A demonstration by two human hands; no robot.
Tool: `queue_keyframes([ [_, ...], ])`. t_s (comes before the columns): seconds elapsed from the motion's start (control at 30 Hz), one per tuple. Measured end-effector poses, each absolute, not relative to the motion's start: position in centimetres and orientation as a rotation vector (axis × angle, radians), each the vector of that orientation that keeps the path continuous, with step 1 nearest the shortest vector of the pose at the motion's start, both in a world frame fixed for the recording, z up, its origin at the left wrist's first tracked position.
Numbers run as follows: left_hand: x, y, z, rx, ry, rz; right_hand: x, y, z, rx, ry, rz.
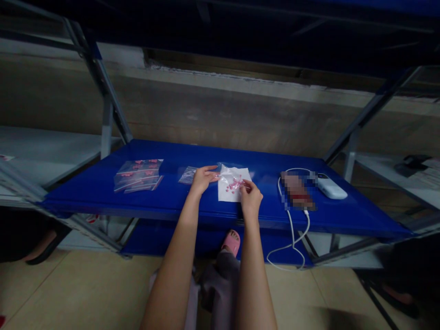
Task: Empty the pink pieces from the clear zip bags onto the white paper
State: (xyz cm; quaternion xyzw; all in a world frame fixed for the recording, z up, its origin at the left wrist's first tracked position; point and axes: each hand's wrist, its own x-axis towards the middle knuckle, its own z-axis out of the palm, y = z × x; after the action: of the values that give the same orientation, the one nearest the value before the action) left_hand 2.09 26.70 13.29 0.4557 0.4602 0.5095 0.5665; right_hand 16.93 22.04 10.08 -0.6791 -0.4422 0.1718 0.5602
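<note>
A white sheet of paper (225, 196) lies on the blue shelf, with several small pink pieces (233, 184) on it. Above the paper's upper left part is a clear plastic bag (227, 170). My left hand (202, 179) grips the bag's left side between thumb and fingers. At the paper's right edge, my right hand (250, 197) has its thumb and fingertips pinched beside the pink pieces; what is between them is too small to make out. Just left of my left hand lies another clear plastic bag (187, 175).
Clear zip bags with pink pieces (139, 175) lie overlapping on the left of the blue shelf (172, 201). To the right are a blurred-out phone-like object (297, 190), a white rounded device (332, 186) and a white cable (291, 229) hanging over the front edge. Metal posts flank the shelf.
</note>
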Motion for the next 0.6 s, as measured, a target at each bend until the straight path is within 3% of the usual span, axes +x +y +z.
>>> queue_keyframes([
  [0.6,2.1,27.0,12.5,1.108,1.154,1.198,19.0,20.7,11.4,-1.529,-0.975,0.360],
])
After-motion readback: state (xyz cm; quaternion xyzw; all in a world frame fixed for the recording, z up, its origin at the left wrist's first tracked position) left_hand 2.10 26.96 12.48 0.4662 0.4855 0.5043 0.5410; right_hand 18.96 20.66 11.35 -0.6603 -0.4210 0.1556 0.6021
